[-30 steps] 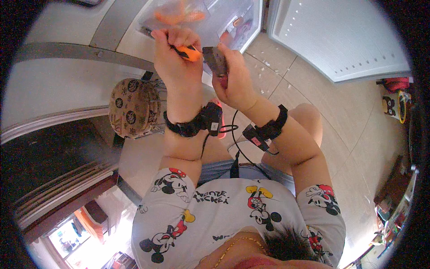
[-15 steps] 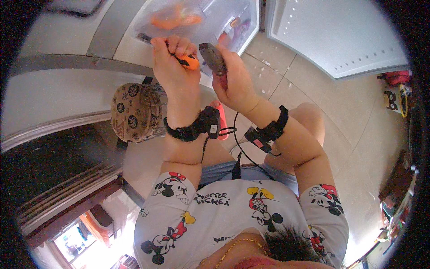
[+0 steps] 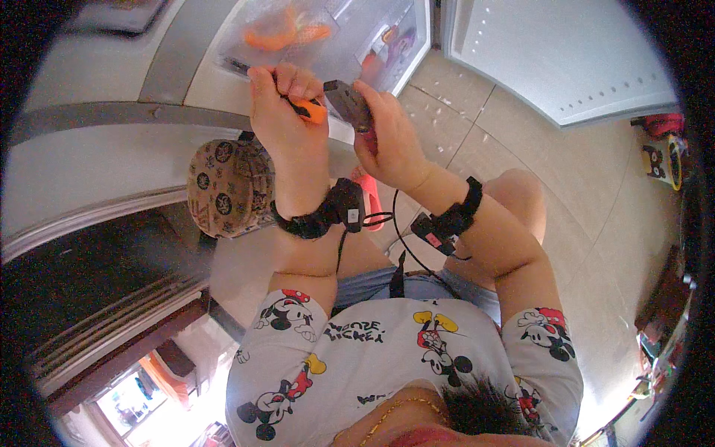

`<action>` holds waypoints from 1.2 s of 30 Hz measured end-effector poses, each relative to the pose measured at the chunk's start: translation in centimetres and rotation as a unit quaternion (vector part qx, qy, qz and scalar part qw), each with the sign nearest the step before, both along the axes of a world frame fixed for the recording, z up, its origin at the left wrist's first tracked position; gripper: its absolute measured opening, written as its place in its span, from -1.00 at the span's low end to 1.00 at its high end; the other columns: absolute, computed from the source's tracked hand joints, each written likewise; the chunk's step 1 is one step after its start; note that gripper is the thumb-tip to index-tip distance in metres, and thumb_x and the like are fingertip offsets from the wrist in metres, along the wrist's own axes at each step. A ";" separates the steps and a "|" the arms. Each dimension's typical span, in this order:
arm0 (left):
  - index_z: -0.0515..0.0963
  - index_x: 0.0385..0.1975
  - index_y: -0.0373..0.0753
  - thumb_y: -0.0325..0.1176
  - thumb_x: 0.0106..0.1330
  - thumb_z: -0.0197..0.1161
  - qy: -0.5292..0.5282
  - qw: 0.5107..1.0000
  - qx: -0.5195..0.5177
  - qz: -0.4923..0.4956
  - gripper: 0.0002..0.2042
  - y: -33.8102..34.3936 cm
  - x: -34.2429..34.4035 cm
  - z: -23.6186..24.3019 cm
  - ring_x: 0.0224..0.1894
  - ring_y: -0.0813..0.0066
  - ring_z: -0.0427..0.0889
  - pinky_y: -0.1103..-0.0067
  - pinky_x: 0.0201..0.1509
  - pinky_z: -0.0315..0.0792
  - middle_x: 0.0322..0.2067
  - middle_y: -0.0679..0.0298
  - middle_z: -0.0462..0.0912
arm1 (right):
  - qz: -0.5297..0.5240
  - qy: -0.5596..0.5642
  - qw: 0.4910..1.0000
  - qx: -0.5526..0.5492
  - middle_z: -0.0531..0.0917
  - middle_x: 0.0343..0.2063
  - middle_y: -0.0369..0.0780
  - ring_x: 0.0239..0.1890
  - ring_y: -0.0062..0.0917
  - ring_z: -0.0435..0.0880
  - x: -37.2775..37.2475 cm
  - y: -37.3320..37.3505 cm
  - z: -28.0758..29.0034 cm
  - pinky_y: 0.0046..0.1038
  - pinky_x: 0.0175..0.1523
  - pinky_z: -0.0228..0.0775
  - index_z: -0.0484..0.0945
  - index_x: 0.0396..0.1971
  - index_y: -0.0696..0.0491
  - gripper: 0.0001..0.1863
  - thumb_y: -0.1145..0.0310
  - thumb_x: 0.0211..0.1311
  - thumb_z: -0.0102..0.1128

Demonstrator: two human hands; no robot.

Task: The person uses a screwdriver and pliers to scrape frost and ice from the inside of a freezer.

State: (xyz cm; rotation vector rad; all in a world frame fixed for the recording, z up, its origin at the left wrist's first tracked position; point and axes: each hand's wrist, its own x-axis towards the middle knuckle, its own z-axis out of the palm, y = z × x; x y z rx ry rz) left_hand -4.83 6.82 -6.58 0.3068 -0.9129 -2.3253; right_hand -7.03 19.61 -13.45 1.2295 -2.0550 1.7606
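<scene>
My left hand (image 3: 290,112) is closed around a tool with an orange-and-black handle (image 3: 311,112). Its working end is mostly hidden by my fingers, so I cannot tell its exact kind. In my right hand (image 3: 391,141) is a hammer with a dark, blocky head (image 3: 348,104) and a reddish handle mostly covered by my palm. The hammer head sits close to the butt of the orange handle; whether they touch is unclear. Both hands are at the front of a frosty white freezer compartment (image 3: 298,63), with orange items (image 3: 279,31) behind its cloudy surface.
To the right stands an open white door (image 3: 521,59). Small white bits (image 3: 447,97) are scattered on the tiled floor (image 3: 573,194). A patterned round stool or bag (image 3: 227,186) is left of my left forearm. A pink object (image 3: 369,197) and black cables lie between my arms.
The hammer head has shifted slightly left and down, nearer the butt of the orange handle. My left hand keeps its hold and has barely moved.
</scene>
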 end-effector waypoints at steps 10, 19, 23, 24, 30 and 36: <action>0.24 -0.51 -0.11 -0.13 0.39 -0.01 0.036 0.999 0.019 0.005 -0.73 0.2 -0.7 0.4 -0.56 0.66 0.18 0.67 -0.46 0.17 -0.59 0.47 0.18 | -0.006 0.008 1.000 -0.019 0.39 -0.33 0.00 -0.24 -0.07 0.40 -0.2 -0.2 -0.1 -0.19 -0.12 0.32 0.18 0.12 0.16 -0.31 0.58 -0.18 0.08; 0.25 -0.49 -0.15 -0.14 0.40 -0.04 0.107 0.990 0.095 -0.019 -0.73 -0.3 -1.3 1.2 -0.56 0.66 0.19 0.68 -0.45 0.18 -0.59 0.45 0.19 | -0.023 0.011 0.998 0.051 0.41 -0.26 -0.03 -0.25 -0.13 0.46 -0.7 -0.8 2.1 -0.31 -0.13 0.37 0.22 0.09 0.15 -0.37 0.61 -0.12 0.10; 0.25 -0.49 -0.15 -0.14 0.40 -0.05 0.098 0.992 0.084 -0.015 -0.73 -0.4 -1.7 0.8 -0.56 0.66 0.19 0.68 -0.43 0.20 -0.58 0.45 0.19 | -0.030 0.015 0.997 0.063 0.41 -0.27 -0.02 -0.24 -0.12 0.47 -1.0 -0.8 2.2 -0.27 -0.16 0.38 0.24 0.09 0.11 -0.34 0.59 -0.16 0.14; 0.25 -0.49 -0.15 -0.14 0.40 -0.05 0.097 0.992 0.076 -0.009 -0.73 -0.3 -1.8 0.8 -0.55 0.66 0.20 0.68 -0.42 0.20 -0.58 0.45 0.19 | -0.031 0.010 0.999 0.031 0.42 -0.28 -0.03 -0.24 -0.11 0.46 -1.0 -0.8 2.2 -0.25 -0.15 0.37 0.23 0.10 0.12 -0.33 0.58 -0.17 0.14; 0.26 -0.49 -0.14 -0.18 0.41 -0.05 0.017 0.998 -0.009 0.060 -0.75 0.6 -2.1 1.5 -0.55 0.65 0.21 0.67 -0.40 0.22 -0.59 0.45 0.19 | -0.049 0.052 0.996 0.050 0.43 -0.34 -0.03 -0.26 -0.10 0.43 -1.2 -1.0 2.6 -0.21 -0.16 0.35 0.23 0.11 0.14 -0.31 0.57 -0.20 0.11; 0.20 -0.52 -0.12 -0.17 0.40 -0.03 0.009 0.999 -0.020 0.038 -0.73 -0.2 -1.5 0.4 -0.55 0.63 0.16 0.67 -0.41 0.17 -0.61 0.45 0.13 | -0.038 0.042 0.998 0.002 0.42 -0.38 -0.03 -0.29 -0.10 0.42 -0.9 -0.6 2.2 -0.19 -0.18 0.34 0.22 0.11 0.18 -0.31 0.59 -0.20 0.09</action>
